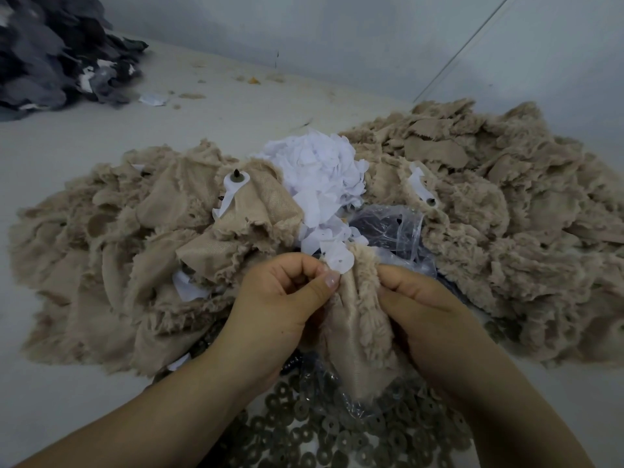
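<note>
Between both hands I hold a beige plush fabric piece (358,319) with its furry side facing right. My left hand (283,298) pinches its upper left edge, where a small white round patch (339,260) with a hole lies on the fabric. On the other side, my right hand (425,305) grips the piece with curled fingers. Below my wrists lies a heap of several grey-green washers (337,430), partly in clear plastic.
Beige plush pieces are piled at left (111,251) and right (506,204) on a pale table (67,400). White patches are heaped in the middle (317,173). A clear plastic bag (388,228) lies beside them. Dark grey fabric (50,52) is stacked at the far left. A wall stands behind.
</note>
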{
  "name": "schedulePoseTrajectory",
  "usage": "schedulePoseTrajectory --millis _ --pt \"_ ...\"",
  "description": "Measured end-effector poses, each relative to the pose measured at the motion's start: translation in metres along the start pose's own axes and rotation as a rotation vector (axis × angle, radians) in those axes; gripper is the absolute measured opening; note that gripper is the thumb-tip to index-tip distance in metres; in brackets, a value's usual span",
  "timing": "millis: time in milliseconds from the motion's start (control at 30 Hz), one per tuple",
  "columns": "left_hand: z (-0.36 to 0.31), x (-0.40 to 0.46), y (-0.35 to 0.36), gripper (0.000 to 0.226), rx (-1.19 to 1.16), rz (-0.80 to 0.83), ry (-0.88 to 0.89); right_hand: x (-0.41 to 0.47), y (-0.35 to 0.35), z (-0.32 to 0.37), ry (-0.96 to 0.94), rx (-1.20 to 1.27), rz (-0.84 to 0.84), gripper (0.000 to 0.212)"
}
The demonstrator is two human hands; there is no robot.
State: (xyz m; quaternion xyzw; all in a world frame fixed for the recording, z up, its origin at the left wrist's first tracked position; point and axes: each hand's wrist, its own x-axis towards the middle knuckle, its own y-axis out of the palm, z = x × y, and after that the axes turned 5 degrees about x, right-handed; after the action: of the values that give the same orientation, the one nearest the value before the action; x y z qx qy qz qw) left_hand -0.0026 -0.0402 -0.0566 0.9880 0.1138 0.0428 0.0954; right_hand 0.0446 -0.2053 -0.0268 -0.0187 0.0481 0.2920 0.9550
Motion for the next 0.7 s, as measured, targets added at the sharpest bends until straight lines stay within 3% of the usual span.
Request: schedulePoseTrajectory --millis 200,400,567,700 --pt "0.0 0.0 0.001 0.007 0.014 0.047 -0.003 -0.001 -0.005 0.003 -0.147 -0.12 -0.071 0.039" --pt "0.0 -0.002 0.004 0.008 0.065 0.06 0.003 0.002 -0.001 -0.006 -0.262 -0.233 -0.184 0.022" --pt "-0.001 -0.001 0.005 0.009 0.115 0.027 0.018 0.001 0.004 -0.007 -0.376 -0.337 -0.315 0.045" --pt "-0.001 0.0 0.005 0.011 0.162 0.009 0.023 0.004 0.009 -0.005 -0.553 -0.553 -0.356 0.024"
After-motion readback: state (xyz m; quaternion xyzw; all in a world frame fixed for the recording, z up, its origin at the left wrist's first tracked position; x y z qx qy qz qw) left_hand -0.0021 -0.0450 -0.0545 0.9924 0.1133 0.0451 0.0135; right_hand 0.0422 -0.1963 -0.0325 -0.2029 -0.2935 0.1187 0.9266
